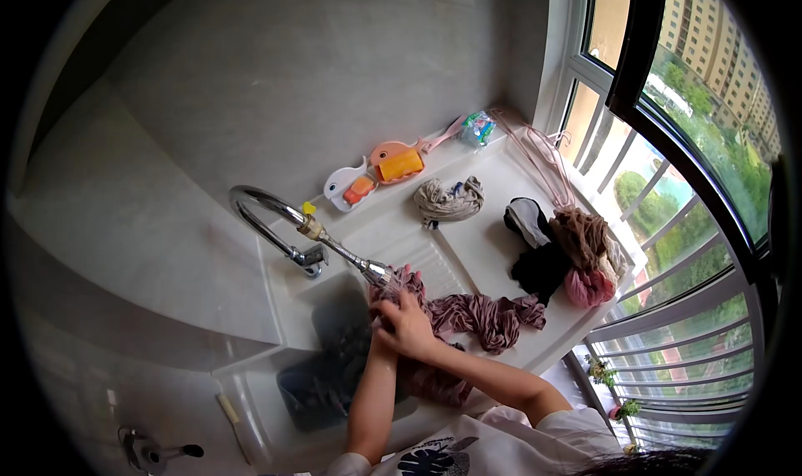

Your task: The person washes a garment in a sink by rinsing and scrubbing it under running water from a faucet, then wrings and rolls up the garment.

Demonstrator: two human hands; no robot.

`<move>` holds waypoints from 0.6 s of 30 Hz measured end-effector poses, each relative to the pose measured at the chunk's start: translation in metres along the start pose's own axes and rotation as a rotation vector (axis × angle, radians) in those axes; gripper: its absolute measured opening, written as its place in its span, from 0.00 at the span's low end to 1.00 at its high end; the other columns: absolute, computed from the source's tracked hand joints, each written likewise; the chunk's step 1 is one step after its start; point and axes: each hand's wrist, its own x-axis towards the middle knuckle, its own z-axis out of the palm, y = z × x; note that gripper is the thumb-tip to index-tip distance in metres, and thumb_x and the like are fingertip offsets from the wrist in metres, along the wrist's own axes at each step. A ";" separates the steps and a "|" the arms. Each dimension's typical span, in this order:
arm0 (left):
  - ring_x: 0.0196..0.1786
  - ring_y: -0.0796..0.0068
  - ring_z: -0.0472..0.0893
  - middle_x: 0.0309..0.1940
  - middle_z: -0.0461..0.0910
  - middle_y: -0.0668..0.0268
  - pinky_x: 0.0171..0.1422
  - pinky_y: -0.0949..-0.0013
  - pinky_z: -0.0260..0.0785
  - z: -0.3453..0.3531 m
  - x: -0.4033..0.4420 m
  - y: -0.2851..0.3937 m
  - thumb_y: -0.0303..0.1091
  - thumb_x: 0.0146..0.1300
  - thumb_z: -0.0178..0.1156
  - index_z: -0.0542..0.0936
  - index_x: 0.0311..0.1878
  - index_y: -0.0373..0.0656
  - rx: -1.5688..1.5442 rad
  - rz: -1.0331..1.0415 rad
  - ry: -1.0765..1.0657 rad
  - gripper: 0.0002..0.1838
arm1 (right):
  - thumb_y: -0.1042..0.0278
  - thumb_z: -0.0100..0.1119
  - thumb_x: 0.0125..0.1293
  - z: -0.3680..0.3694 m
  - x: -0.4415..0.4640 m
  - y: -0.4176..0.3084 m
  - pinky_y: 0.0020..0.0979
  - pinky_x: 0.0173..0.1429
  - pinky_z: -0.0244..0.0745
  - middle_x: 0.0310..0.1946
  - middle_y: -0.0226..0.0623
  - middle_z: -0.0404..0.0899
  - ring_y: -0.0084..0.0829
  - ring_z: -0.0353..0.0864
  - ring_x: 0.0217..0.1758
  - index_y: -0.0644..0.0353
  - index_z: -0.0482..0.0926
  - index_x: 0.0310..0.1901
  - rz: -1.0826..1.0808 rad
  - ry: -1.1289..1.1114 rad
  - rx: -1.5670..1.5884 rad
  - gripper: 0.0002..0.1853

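Under the nozzle of the chrome faucet (334, 246), a wrinkled mauve garment (480, 319) is bunched at my hands, and its length trails right across the white washboard sink. My left hand (409, 273) is mostly hidden beneath my right hand and the cloth; its fingertips show past the bunched fabric, which it holds. My right hand (408, 325) crosses over the left, with its fingers curled in against the left hand and cloth. What lies inside those curled fingers is hidden. More mauve fabric (439, 384) hangs at the front, below my right forearm.
A grey basin (313, 388) with dark contents sits in the sink's left part. Beige cloth (449, 198), black clothing (539, 267) and brown-pink clothing (585, 238) lie on the counter. Soap dishes (397, 162), a plastic packet (478, 129) and pink hangers (547, 162) line the back, near windows.
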 end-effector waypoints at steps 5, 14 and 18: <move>0.65 0.70 0.69 0.64 0.68 0.63 0.68 0.59 0.64 -0.012 0.006 -0.028 0.49 0.75 0.41 0.63 0.70 0.46 -0.092 0.084 -0.037 0.26 | 0.55 0.69 0.49 0.003 0.038 0.035 0.45 0.41 0.77 0.38 0.43 0.73 0.46 0.78 0.43 0.53 0.75 0.42 0.066 -0.085 -0.062 0.20; 0.64 0.67 0.72 0.62 0.73 0.60 0.67 0.60 0.66 0.045 -0.047 0.027 0.48 0.71 0.54 0.73 0.63 0.38 0.725 0.096 0.372 0.26 | 0.42 0.58 0.62 -0.091 0.092 0.065 0.44 0.41 0.78 0.41 0.46 0.80 0.50 0.83 0.40 0.49 0.73 0.58 0.296 0.000 -0.261 0.28; 0.57 0.67 0.76 0.54 0.77 0.59 0.63 0.63 0.68 0.022 -0.065 0.041 0.41 0.70 0.55 0.75 0.56 0.33 0.698 0.143 0.335 0.21 | 0.42 0.52 0.68 -0.145 0.120 0.053 0.44 0.42 0.77 0.39 0.45 0.83 0.48 0.84 0.38 0.53 0.73 0.59 0.218 0.007 -0.287 0.27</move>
